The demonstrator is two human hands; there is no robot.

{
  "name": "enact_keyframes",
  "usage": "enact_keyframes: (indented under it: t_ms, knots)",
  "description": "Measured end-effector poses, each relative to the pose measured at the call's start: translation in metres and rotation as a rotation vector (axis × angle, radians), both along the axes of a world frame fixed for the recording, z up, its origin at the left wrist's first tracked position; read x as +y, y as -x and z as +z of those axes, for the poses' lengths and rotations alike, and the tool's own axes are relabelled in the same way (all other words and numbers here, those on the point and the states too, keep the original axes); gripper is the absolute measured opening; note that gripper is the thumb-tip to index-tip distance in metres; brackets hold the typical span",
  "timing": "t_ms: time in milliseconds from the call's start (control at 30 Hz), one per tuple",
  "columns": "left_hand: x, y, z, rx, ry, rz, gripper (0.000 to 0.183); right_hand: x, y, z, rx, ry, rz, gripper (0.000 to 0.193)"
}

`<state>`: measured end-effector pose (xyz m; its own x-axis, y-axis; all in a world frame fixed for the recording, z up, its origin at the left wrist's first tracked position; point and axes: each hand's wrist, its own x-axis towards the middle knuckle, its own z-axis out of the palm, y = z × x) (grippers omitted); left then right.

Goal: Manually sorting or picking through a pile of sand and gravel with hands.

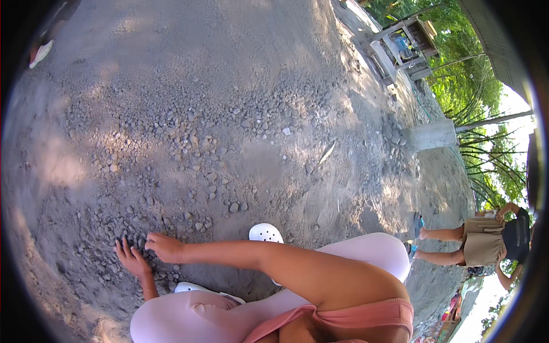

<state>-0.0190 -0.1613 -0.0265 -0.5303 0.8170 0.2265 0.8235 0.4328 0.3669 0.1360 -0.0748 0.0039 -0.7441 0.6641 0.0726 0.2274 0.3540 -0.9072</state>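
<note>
Grey pebbles [108, 251] lie thick on the dusty ground at the lower left, and both of my hands are down among them. My left hand [134, 262] rests on the stones with its fingers stretched and spread, and holds nothing I can see. Just to its right, my right hand [164, 248] reaches in with its fingers bent and pressed together at the pebbles. Whatever sits in those fingertips, if anything, is too small to make out. My bare right forearm [223, 254] crosses above my white clogs [265, 233].
Loose stones [189, 126] spread over the grey ground ahead. At the right stands a person [486, 237] in brown shorts and a dark top. Farther back are a grey cylindrical block [432, 135], a wooden stand [405, 46] and green trees. Another person's shoe [42, 54] shows at upper left.
</note>
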Motion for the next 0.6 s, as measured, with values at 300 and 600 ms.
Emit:
enact_keyframes:
  t_ms: [300, 600]
  knots:
    - [-0.006, -0.051, 0.001, -0.57, -0.213, 0.207, 0.041, 0.006, 0.013, -0.007, -0.146, -0.358, 0.217, 0.056]
    - [0.016, -0.101, 0.025, -0.912, -0.251, 0.266, 0.048, 0.031, -0.012, 0.0, -0.19, -0.338, 0.437, 0.085]
